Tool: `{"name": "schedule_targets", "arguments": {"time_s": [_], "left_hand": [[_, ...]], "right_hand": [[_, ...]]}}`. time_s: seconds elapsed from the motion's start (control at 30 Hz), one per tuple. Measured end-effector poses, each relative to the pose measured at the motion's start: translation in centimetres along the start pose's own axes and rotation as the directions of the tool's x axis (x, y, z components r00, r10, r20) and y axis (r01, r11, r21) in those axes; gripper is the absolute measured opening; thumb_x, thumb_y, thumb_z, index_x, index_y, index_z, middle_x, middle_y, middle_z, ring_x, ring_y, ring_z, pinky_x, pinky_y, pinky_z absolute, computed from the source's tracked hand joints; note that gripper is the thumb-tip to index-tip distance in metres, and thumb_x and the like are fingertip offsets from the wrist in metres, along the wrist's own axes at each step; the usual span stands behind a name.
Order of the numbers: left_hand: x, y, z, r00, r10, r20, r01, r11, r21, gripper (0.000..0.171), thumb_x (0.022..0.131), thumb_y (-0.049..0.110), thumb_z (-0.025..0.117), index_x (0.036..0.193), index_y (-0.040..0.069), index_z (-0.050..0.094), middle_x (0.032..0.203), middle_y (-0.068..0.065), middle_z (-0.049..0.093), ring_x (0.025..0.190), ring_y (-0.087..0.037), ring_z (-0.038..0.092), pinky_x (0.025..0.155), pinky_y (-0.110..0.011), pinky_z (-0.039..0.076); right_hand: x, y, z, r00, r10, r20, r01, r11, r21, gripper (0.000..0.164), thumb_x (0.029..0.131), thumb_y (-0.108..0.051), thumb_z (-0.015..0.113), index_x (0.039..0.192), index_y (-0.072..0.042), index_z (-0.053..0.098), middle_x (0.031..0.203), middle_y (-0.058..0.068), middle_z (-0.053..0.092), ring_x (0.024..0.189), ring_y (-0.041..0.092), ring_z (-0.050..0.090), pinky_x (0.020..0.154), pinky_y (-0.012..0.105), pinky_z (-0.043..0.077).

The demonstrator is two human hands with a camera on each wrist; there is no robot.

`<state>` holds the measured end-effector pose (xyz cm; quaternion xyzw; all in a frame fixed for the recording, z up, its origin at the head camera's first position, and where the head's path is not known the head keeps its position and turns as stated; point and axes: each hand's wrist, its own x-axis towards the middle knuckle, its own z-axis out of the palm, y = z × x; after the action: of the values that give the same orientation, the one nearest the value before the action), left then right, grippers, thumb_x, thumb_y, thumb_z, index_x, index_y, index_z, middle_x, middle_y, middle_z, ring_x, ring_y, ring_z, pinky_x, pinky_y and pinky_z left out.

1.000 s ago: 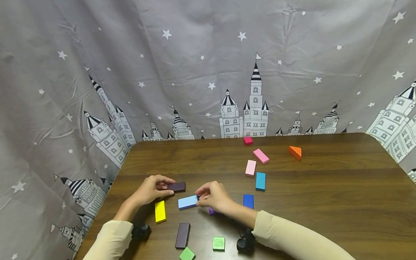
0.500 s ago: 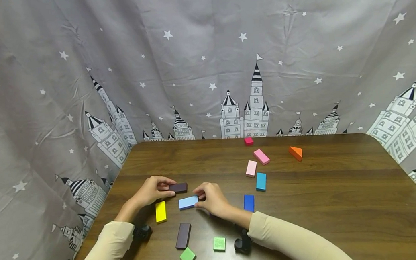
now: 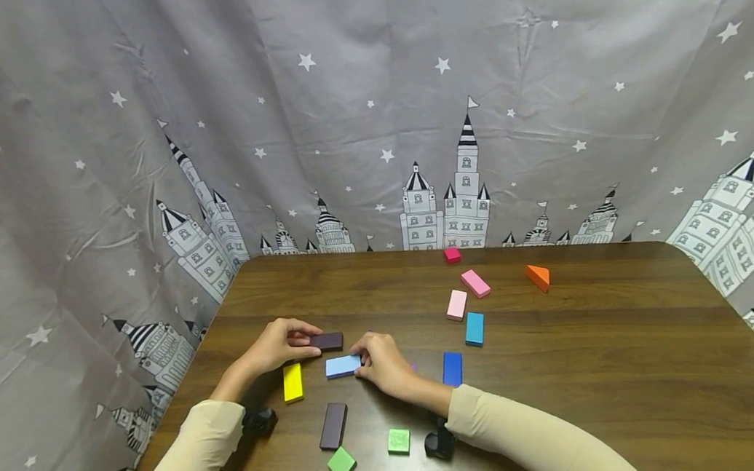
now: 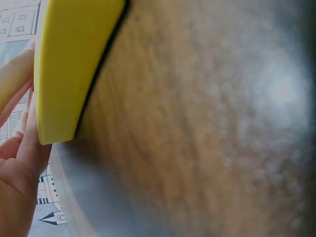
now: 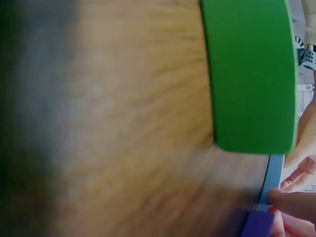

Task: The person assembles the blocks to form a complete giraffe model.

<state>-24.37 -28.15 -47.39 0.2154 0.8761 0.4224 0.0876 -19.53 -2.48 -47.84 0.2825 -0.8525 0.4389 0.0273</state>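
In the head view my left hand [image 3: 284, 345] pinches the left end of a dark purple block [image 3: 329, 342] lying flat on the table. Just nearer to me, a light blue block [image 3: 342, 367] lies almost parallel to it. My right hand [image 3: 385, 366] holds that one's right end between thumb and fingers. The right wrist view shows a thumb on the light blue block [image 5: 273, 177], with a purple block [image 5: 257, 225] beside it, mostly hidden by the hand from above. A yellow block [image 3: 292, 383] is just below my left hand and fills much of the left wrist view.
Nearer on the table [image 3: 597, 380] lie another dark purple block [image 3: 333, 426] and two green blocks, one square [image 3: 399, 441], one turned [image 3: 342, 463]. To the right are blue [image 3: 452, 369], teal [image 3: 474, 329], pink [image 3: 475, 283] and red [image 3: 452, 255] blocks and an orange triangle [image 3: 538, 277].
My left hand has slid the dark purple block slightly to the right. My right hand has shifted a little left, along the light blue block's end. The other blocks stay in place.
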Motion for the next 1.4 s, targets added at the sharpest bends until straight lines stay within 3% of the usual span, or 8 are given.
{"name": "schedule_targets", "arguments": {"time_s": [0.7, 1.03, 1.2, 1.4], "left_hand": [[0.0, 1.1, 1.4, 0.999, 0.036, 0.032, -0.035, 0.999, -0.031, 0.031, 0.082, 0.007, 0.082, 0.109, -0.005, 0.073, 0.108, -0.019, 0.071, 0.094, -0.027, 0.07, 0.081, -0.03, 0.057], [0.0, 1.7, 2.5, 0.995, 0.04, 0.09, -0.031, 0.995, -0.094, 0.032, 0.085, 0.006, 0.079, 0.112, -0.007, 0.071, 0.107, -0.019, 0.07, 0.097, -0.027, 0.07, 0.082, -0.029, 0.057], [0.2, 2.0, 3.1, 0.993, 0.063, 0.097, -0.055, 0.995, -0.087, 0.031, 0.085, 0.008, 0.08, 0.112, -0.006, 0.071, 0.108, -0.017, 0.07, 0.096, -0.022, 0.07, 0.081, -0.028, 0.057], [0.4, 2.4, 3.9, 0.991, 0.083, 0.104, -0.072, 0.992, -0.103, 0.03, 0.084, 0.004, 0.08, 0.111, -0.006, 0.071, 0.108, -0.018, 0.07, 0.097, -0.026, 0.069, 0.082, -0.029, 0.057]], "right_hand": [[-1.4, 0.4, -1.0, 0.999, 0.008, 0.049, -0.013, 0.994, 0.113, 0.027, 0.067, 0.02, 0.08, 0.091, 0.014, 0.069, 0.084, 0.015, 0.058, 0.061, 0.016, 0.064, 0.053, 0.014, 0.048], [-2.1, 0.7, -1.9, 0.998, 0.045, 0.053, -0.051, 0.992, 0.114, 0.027, 0.066, 0.017, 0.083, 0.09, 0.011, 0.07, 0.086, 0.014, 0.06, 0.063, 0.017, 0.065, 0.056, 0.015, 0.049], [-2.4, 0.9, -2.2, 0.997, 0.04, 0.062, -0.047, 0.991, 0.128, 0.028, 0.065, 0.018, 0.083, 0.09, 0.011, 0.07, 0.086, 0.013, 0.06, 0.064, 0.019, 0.065, 0.056, 0.015, 0.05], [-2.7, 0.9, -2.4, 0.997, 0.041, 0.066, -0.048, 0.992, 0.116, 0.028, 0.064, 0.018, 0.083, 0.088, 0.011, 0.069, 0.083, 0.011, 0.06, 0.063, 0.017, 0.064, 0.055, 0.015, 0.05]]}}
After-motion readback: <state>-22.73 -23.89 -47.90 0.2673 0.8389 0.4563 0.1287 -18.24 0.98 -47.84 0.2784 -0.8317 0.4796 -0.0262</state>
